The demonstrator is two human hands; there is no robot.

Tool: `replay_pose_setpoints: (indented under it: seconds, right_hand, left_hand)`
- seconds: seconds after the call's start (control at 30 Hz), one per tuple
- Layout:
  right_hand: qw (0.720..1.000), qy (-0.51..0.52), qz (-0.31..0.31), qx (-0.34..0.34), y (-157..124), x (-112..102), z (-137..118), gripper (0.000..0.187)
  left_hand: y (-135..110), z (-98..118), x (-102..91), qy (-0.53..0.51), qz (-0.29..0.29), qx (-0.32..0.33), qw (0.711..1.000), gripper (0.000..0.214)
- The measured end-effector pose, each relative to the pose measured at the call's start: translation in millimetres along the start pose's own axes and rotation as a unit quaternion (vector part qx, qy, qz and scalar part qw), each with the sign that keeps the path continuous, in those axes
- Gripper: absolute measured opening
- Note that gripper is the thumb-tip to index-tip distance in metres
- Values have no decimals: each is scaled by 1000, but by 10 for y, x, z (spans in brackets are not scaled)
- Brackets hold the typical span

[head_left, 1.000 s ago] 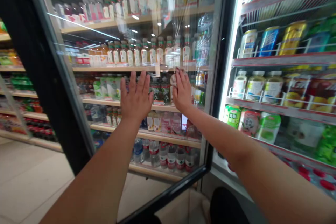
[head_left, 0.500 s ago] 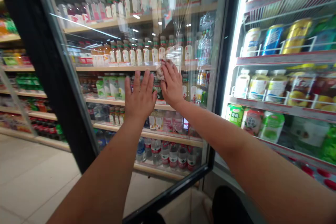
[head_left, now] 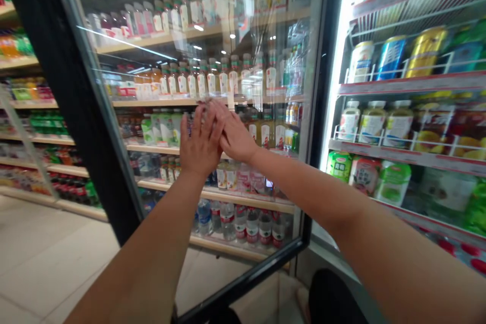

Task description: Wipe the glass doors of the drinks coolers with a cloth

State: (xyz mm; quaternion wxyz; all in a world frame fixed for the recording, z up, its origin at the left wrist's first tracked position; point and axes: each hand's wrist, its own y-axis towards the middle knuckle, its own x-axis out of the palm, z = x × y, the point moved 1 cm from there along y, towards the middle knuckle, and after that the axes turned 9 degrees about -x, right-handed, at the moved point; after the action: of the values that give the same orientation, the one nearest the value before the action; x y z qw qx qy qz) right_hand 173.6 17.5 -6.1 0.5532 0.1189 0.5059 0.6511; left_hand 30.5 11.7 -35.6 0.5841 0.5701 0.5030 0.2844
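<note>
Firstly, at the far left of the frame, open shelves are carrying green bottles (head_left: 47,124), with dark bottles (head_left: 70,188) sitting below them. Pale floor tiles (head_left: 49,258) are filling the lower left corner. Next, one black door frame (head_left: 78,96) is slanting down from the upper left, edging a glass door (head_left: 148,55). Rows of white-labelled bottles (head_left: 201,82) are showing in the pane.

At centre: one left hand (head_left: 201,147), bare, resting flat toward the glass, fingers extended and slightly parted, gripping nothing that I am seeing. Just above its fingertips, one crumpled cloth (head_left: 205,103) is peeking out, mostly hidden. One right hand (head_left: 237,137), slanting in from the right, is holding the cloth under its outstretched fingers; these are overlapping the left fingers, and I am not managing to tell exactly how they are layered.

Lower centre: clear bottles (head_left: 252,225) are standing in line. At right, lit cooler shelves are holding one blue can (head_left: 391,58), one gold can (head_left: 426,52) and, lower, white-capped bottles (head_left: 373,121).
</note>
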Motion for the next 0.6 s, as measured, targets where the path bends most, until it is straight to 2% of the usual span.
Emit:
replay_pose_setpoints:
  seconds: [0.07, 0.17, 0.23, 0.33, 0.47, 0.53, 0.6]
  right_hand:
    - [1000, -2, 20, 15, -139, -49, 138, 62]
    - [987, -31, 76, 140, -404, -29, 487, 62]
    - [980, -52, 65, 182, -608, 67, 664, 61]
    - [982, -78, 40, 165, -846, 238, 750, 61]
    - [980, -95, 59, 166, -939, 334, 716, 60]
    - [980, -91, 61, 167, -934, 336, 709, 59]
    - [980, -87, 60, 166, -931, 336, 717, 59]
  left_hand:
    - [-19, 26, -23, 8, -6, 14, 1000, 57]
    - [-104, 99, -36, 23, -4, 17, 1000, 63]
    - [-163, 145, -35, 30, 5, 13, 999, 70]
    - [-159, 208, -38, 24, 24, -10, 999, 72]
    - [-109, 351, 12, 6, 57, -66, 996, 54]
    - [-201, 457, 94, 1, 44, -55, 998, 50]
    - [-354, 552, 186, 1, 8, -4, 1000, 55]
